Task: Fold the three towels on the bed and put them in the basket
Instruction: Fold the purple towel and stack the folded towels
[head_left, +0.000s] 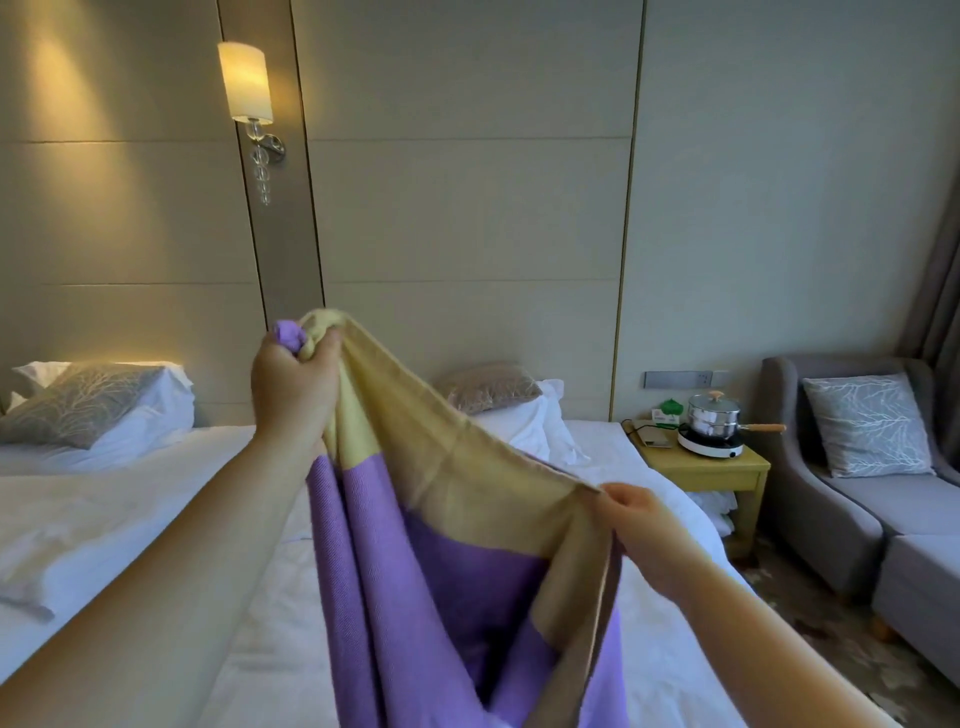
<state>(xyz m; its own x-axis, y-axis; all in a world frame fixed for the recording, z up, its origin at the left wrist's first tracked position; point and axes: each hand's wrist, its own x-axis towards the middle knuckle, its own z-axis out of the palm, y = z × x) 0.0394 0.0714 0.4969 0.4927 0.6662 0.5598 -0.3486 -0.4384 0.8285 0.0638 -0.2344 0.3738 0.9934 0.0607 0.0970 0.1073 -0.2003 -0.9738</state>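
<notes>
A purple towel with a wide yellow band (447, 519) hangs in the air over the white bed (249, 623). My left hand (293, 384) is raised and clenches a bunched corner of it. Lower and to the right, my right hand (644, 530) pinches the yellow top edge, so the edge slopes down from left to right between the hands. The towel's lower part drops out of the frame at the bottom. No other towel and no basket are in sight.
White pillows with grey cushions (88, 405) lie at the bed heads. A yellow bedside table (711, 467) carries a steel pot on a hotplate (714, 421). A grey sofa (872, 499) stands at the right. A lit wall lamp (247, 83) hangs above.
</notes>
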